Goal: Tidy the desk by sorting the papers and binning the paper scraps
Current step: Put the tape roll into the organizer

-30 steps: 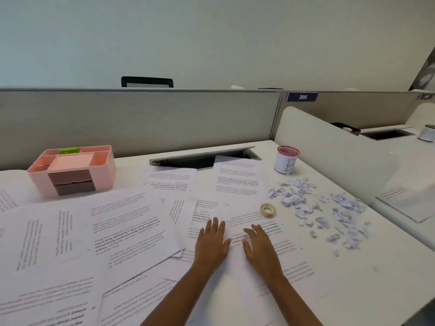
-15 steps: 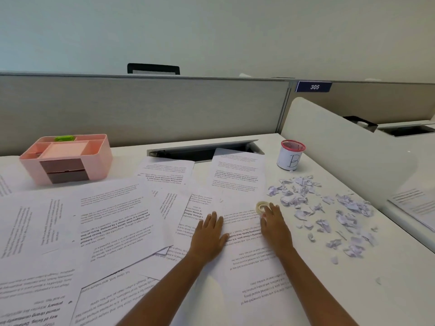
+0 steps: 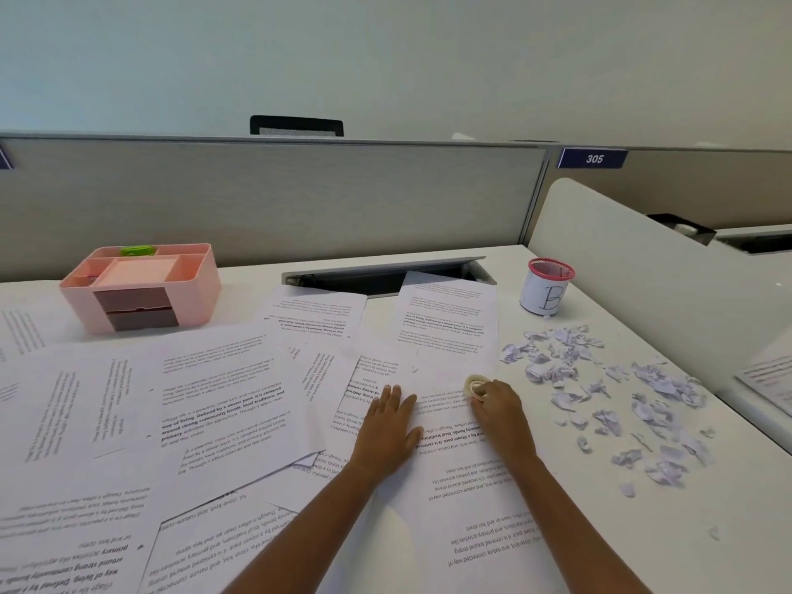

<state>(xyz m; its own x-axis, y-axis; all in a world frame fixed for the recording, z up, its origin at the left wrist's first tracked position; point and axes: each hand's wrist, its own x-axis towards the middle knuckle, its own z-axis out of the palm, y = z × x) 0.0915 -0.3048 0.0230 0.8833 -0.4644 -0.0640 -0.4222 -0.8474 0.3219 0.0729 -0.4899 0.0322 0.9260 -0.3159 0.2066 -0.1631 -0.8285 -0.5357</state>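
Grey partition (image 3: 300, 199) backs a white desk (image 3: 643, 529). By the back left corner, a pink organizer (image 3: 141, 289) holds a green clip (image 3: 138, 250) in its rear compartment. A cup (image 3: 546, 291) marked B stands near the back right corner, its contents hidden. Paper scraps (image 3: 600, 388) lie along the right edge. Papers (image 3: 214, 405) overlap at mixed angles from the left edge to the middle. One sheet (image 3: 467, 486) runs lengthwise from near edge to back, print upside down. The left hand (image 3: 388, 426) rests on it, fingers straight and close together. The right hand (image 3: 499, 415) curls its fingers onto a tape roll (image 3: 475, 385).
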